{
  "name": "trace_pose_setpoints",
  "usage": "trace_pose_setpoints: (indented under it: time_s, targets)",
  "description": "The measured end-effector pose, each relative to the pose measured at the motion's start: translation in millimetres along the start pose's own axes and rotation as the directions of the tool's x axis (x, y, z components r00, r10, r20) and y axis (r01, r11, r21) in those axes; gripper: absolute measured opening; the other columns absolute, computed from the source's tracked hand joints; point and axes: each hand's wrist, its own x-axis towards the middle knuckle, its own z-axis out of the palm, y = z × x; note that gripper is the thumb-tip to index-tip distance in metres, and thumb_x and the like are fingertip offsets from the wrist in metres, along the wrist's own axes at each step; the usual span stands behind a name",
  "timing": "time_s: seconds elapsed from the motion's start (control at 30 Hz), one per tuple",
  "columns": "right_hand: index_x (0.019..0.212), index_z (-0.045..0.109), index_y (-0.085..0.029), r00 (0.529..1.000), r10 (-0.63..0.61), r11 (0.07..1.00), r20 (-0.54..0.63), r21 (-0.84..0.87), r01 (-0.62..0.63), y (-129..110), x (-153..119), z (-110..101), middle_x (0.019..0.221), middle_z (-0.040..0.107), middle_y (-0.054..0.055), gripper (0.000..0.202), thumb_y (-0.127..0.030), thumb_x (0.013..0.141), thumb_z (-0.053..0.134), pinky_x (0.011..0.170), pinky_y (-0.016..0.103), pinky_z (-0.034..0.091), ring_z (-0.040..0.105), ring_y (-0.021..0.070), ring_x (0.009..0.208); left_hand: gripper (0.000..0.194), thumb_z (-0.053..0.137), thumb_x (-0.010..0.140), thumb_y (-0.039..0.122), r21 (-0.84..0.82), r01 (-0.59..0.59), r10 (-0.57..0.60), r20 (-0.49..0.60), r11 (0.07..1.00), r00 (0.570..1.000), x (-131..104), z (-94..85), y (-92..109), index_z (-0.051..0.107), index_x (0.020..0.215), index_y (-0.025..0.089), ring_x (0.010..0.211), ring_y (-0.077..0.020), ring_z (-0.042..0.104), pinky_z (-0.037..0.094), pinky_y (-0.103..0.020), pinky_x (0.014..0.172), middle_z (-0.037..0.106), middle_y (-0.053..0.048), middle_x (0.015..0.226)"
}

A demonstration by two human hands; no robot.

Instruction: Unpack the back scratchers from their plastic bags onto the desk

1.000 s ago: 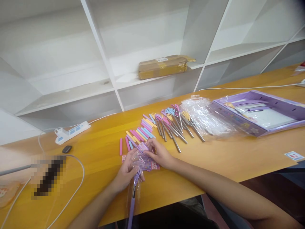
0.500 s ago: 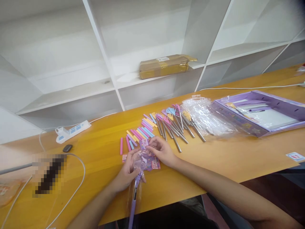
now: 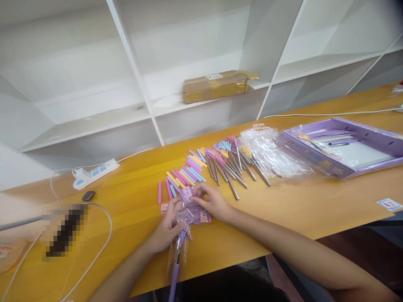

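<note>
My left hand [image 3: 168,224] is closed around a clear plastic bag [image 3: 183,214]. Inside the bag is a back scratcher [image 3: 175,274] with a purple handle, its grip end hanging toward me past the table edge. Between the fingertips of my right hand [image 3: 212,201] is a small purple printed card [image 3: 186,194], held at the bag's upper end. Whether the card's lower edge sits inside the bag I cannot tell. Beneath both hands lies a pile of similar printed cards [image 3: 204,216], partly covered.
Coloured tubes [image 3: 181,178] lie beyond my hands, beside metal back scratchers [image 3: 231,167] with claw heads. Farther right are a heap of clear bags [image 3: 267,149] and a purple box [image 3: 341,174]. A power strip [image 3: 97,173] and cables lie left; a taped carton [image 3: 215,89] rests on the shelf.
The card in my right hand has shifted slightly left and down toward the bag's upper end. My left hand and the bagged back scratcher stay almost in place.
</note>
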Motion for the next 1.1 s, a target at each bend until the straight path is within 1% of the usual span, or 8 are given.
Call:
trace_pose_setpoints:
  time_s: [0.17, 0.27, 0.37, 0.5, 0.6, 0.7, 0.93, 1.1]
  targets:
    - [0.107, 0.064, -0.02, 0.997, -0.001, 0.999, 0.071, -0.033, 0.003, 5.5, -0.9, -0.7, 0.091, 0.069, 0.002, 0.023, -0.039, 0.097, 0.073, 0.073, 0.029, 0.052, 0.063, 0.0149, 0.077, 0.086, 0.068, 0.101, 0.043, -0.034, -0.016, 0.016, -0.001, 0.999, 1.0, 0.7, 0.2, -0.6, 0.009, 0.163, 0.043, 0.07, -0.015, 0.077, 0.064, -0.034, 0.068, 0.032, -0.023, 0.169]
    - [0.107, 0.066, -0.02, 0.997, -0.011, 0.999, 0.082, -0.031, 0.013, 6.5, -0.6, -1.0, 0.091, 0.068, 0.002, 0.019, -0.035, 0.098, 0.072, 0.074, 0.029, 0.051, 0.062, 0.0151, 0.078, 0.086, 0.067, 0.102, 0.041, -0.034, -0.026, 0.026, -0.007, 0.999, 1.0, 0.8, -0.8, -1.7, 0.008, 0.164, 0.043, 0.071, -0.0153, 0.077, 0.064, -0.035, 0.068, 0.03, -0.024, 0.169]
    - [0.107, 0.067, -0.02, 0.996, -0.016, 0.999, 0.084, -0.035, 0.019, 4.7, 0.7, -2.4, 0.091, 0.068, 0.003, 0.014, -0.03, 0.098, 0.071, 0.075, 0.029, 0.05, 0.061, 0.0151, 0.078, 0.082, 0.066, 0.103, 0.039, -0.018, -0.046, 0.046, -0.005, 0.999, 0.999, 1.0, -2.9, -3.6, 0.011, 0.164, 0.041, 0.072, -0.0161, 0.077, 0.065, -0.036, 0.069, 0.032, -0.024, 0.168]
    - [0.109, 0.069, -0.019, 0.996, -0.023, 0.998, 0.092, -0.048, 0.028, 0.8, 2.0, -5.3, 0.094, 0.068, 0.003, 0.013, -0.027, 0.099, 0.068, 0.076, 0.029, 0.05, 0.061, 0.0151, 0.08, 0.071, 0.065, 0.104, 0.038, -0.007, -0.089, 0.089, -0.007, 0.996, 0.996, 2.3, -4.6, -5.3, 0.02, 0.159, 0.038, 0.071, -0.0141, 0.077, 0.064, -0.035, 0.069, 0.03, -0.022, 0.17]
    - [0.112, 0.068, -0.019, 0.995, -0.029, 0.998, 0.097, -0.06, 0.035, -1.4, 1.7, -6.5, 0.093, 0.068, 0.003, 0.015, -0.028, 0.101, 0.065, 0.075, 0.028, 0.05, 0.06, 0.0147, 0.079, 0.065, 0.064, 0.104, 0.038, 0.004, -0.101, 0.101, -0.027, 0.995, 0.994, 3.0, -3.8, -4.8, 0.024, 0.155, 0.038, 0.07, -0.0129, 0.077, 0.064, -0.034, 0.069, 0.024, -0.021, 0.173]
    - [0.114, 0.066, -0.019, 0.994, -0.027, 0.997, 0.109, -0.064, 0.034, -3.3, 0.6, -6.8, 0.094, 0.067, 0.004, 0.016, -0.028, 0.101, 0.063, 0.073, 0.028, 0.05, 0.059, 0.0138, 0.076, 0.066, 0.065, 0.104, 0.037, 0.016, -0.088, 0.088, -0.049, 0.996, 0.995, 3.2, -2.3, -3.1, 0.024, 0.156, 0.039, 0.071, -0.012, 0.077, 0.065, -0.033, 0.07, 0.016, -0.021, 0.175]
    - [0.113, 0.063, -0.019, 0.991, -0.02, 0.997, 0.133, -0.065, 0.029, -4.7, -0.5, -7.9, 0.092, 0.067, 0.002, 0.016, -0.028, 0.1, 0.064, 0.07, 0.026, 0.049, 0.059, 0.0125, 0.072, 0.072, 0.065, 0.103, 0.037, 0.008, -0.08, 0.081, -0.051, 0.997, 0.995, 3.4, -0.1, -0.3, 0.021, 0.161, 0.04, 0.072, -0.0112, 0.075, 0.064, -0.032, 0.07, 0.026, -0.019, 0.173]
    - [0.112, 0.068, -0.018, 0.987, -0.043, 0.996, 0.156, -0.071, 0.054, -4.5, -0.7, -8.2, 0.093, 0.066, 0.003, 0.017, -0.03, 0.101, 0.064, 0.069, 0.025, 0.047, 0.056, 0.0118, 0.07, 0.072, 0.062, 0.105, 0.035, 0.006, -0.063, 0.063, -0.038, 0.998, 0.997, 2.7, -2.7, -3.9, 0.019, 0.162, 0.043, 0.073, -0.012, 0.076, 0.064, -0.034, 0.073, 0.028, -0.018, 0.172]
